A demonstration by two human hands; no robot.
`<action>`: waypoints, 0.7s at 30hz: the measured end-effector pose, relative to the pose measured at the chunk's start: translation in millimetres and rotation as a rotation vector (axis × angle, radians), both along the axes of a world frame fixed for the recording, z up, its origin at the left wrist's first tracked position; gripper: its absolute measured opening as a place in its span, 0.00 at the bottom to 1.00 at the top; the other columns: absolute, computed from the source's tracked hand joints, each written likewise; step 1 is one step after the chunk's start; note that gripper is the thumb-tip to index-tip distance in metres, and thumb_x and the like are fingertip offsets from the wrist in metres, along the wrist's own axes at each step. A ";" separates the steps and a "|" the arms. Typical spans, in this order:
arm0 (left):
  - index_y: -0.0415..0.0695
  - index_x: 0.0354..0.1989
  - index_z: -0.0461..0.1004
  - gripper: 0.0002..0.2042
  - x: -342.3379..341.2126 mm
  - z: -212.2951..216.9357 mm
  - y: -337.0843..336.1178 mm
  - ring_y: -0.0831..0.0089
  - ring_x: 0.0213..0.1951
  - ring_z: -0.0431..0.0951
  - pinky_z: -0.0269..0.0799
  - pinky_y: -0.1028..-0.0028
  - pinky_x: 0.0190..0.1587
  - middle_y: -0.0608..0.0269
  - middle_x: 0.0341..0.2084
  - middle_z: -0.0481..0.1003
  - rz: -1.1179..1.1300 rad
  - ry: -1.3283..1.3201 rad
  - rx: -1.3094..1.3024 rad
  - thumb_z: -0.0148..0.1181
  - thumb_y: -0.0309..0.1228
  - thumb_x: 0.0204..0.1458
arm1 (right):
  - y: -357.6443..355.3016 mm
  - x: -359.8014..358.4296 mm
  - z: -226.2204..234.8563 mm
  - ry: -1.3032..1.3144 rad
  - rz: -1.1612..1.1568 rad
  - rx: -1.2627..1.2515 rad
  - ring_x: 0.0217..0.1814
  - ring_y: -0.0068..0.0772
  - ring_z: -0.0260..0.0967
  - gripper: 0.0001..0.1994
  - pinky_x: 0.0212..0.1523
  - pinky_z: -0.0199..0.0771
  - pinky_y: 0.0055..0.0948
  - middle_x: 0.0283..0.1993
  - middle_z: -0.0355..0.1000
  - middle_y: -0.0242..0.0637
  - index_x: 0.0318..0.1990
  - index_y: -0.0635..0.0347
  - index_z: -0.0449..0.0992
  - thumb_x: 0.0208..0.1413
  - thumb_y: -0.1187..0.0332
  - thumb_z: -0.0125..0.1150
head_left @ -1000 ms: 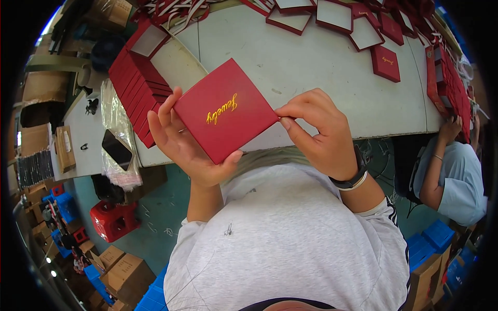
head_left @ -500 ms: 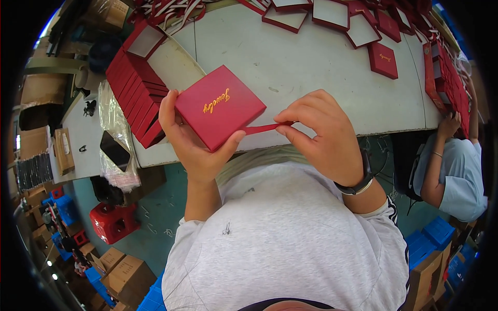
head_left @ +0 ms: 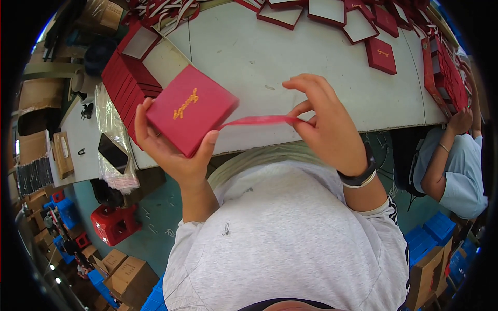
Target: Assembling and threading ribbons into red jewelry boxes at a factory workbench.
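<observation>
A square red gift box (head_left: 199, 101) with gold lettering on its lid rests in my left hand (head_left: 179, 158), gripped between the thumb at its near edge and the fingers on its left side. From the box's right corner a red ribbon (head_left: 254, 120) stretches across to my right hand (head_left: 324, 122). There the thumb and a finger pinch the ribbon's end, while other fingers are raised. Left of the box, a row of red boxes (head_left: 124, 88) stands packed in an open carton (head_left: 166, 62).
Open red box halves (head_left: 327, 13) and a closed red box (head_left: 381, 56) lie at the table's far side. Ribbons (head_left: 163, 13) heap at the back left. A phone (head_left: 114, 153) lies on plastic bags at left. At right, another person (head_left: 448, 160) handles red boxes.
My left hand has carried the box to the left, toward the carton. A longer stretch of ribbon now spans the two hands, and some right fingers have lifted apart.
</observation>
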State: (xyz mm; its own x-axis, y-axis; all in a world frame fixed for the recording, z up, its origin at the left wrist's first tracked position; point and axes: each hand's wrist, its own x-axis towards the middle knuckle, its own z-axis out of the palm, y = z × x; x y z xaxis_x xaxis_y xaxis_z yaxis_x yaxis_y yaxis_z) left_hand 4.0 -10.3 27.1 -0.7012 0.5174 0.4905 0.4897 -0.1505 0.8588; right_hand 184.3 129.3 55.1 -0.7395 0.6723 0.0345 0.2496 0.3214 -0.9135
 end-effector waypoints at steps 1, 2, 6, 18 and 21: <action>0.40 0.61 0.47 0.51 -5.9 1.5 -4.2 0.61 0.56 0.59 0.59 0.66 0.57 0.50 0.55 0.55 0.039 0.101 -0.004 0.75 0.38 0.28 | 3.9 2.4 -0.6 -0.001 0.003 -0.001 0.33 0.37 0.72 0.15 0.36 0.72 0.28 0.33 0.72 0.41 0.46 0.62 0.66 0.48 0.79 0.55; 0.40 0.60 0.47 0.51 -9.1 2.7 -6.8 0.61 0.57 0.59 0.59 0.66 0.58 0.50 0.55 0.56 0.079 0.202 -0.008 0.75 0.39 0.28 | 8.7 6.0 -0.5 -0.048 0.051 -0.033 0.33 0.35 0.72 0.12 0.35 0.72 0.27 0.32 0.71 0.40 0.42 0.64 0.69 0.48 0.78 0.56; 0.41 0.60 0.48 0.50 -7.4 11.4 -7.1 0.60 0.57 0.59 0.59 0.66 0.58 0.50 0.55 0.56 0.092 0.059 0.051 0.75 0.41 0.29 | 24.4 24.5 0.3 -0.086 0.080 -0.122 0.29 0.28 0.68 0.04 0.31 0.69 0.23 0.29 0.72 0.37 0.32 0.67 0.75 0.48 0.75 0.58; 0.40 0.59 0.52 0.42 1.1 9.5 -4.4 0.59 0.56 0.63 0.61 0.65 0.57 0.44 0.54 0.60 -0.046 -0.214 0.070 0.69 0.38 0.34 | 50.5 38.1 -2.3 0.127 0.002 -0.043 0.26 0.21 0.62 0.07 0.26 0.59 0.19 0.26 0.70 0.33 0.29 0.68 0.75 0.50 0.70 0.61; 0.39 0.59 0.50 0.45 3.2 14.9 -0.4 0.61 0.54 0.64 0.62 0.69 0.55 0.47 0.54 0.60 -0.027 -0.373 0.108 0.70 0.31 0.29 | 55.5 32.4 -9.1 0.118 -0.017 -0.037 0.26 0.19 0.61 0.09 0.26 0.59 0.19 0.25 0.70 0.32 0.30 0.68 0.76 0.51 0.69 0.61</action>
